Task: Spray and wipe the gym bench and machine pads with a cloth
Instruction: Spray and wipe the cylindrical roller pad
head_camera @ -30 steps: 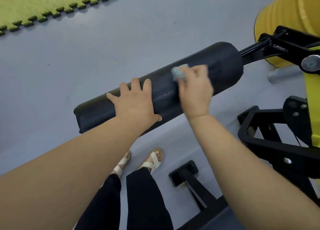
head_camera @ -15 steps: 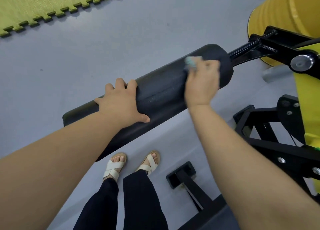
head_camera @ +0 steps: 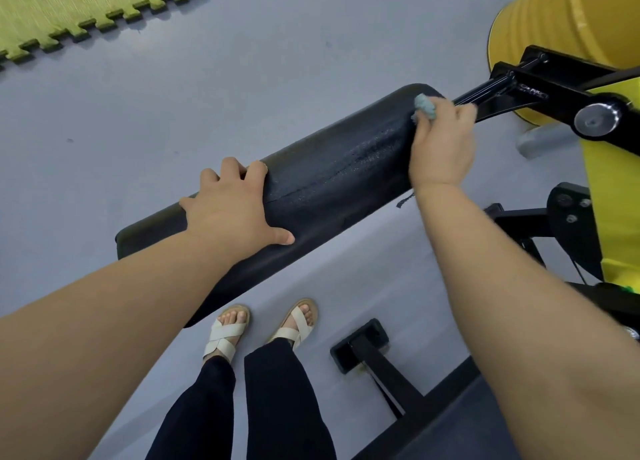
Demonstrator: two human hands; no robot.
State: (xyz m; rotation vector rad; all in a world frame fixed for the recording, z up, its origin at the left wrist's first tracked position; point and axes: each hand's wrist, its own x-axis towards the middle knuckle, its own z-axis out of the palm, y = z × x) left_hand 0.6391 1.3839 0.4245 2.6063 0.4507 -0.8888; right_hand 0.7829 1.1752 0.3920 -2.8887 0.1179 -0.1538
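Floor: grey, filling most of the view.
Puzzle mat: yellow-green with interlocking edge, at 11 o'clock.
Machine body: yellow, from 1 to 3 o'clock.
Roller pad: black padded cylinder, running from 8 o'clock up to 1 o'clock; a speckled wet-looking sheen on its middle stretch.
Metal arm: black, joining the pad's 1 o'clock end to the machine.
Left hand: palm laid on the pad towards its 8 o'clock end, fingers spread over the crown, thumb straight out; grasping nothing.
Right hand: clenched round the cloth, pressing it on the pad's 1 o'clock end.
Sandals: cream cross-strap pair, at 6 o'clock.
Cloth: pale blue-green, bunched, poking out above the right hand's fingers, touching the pad.
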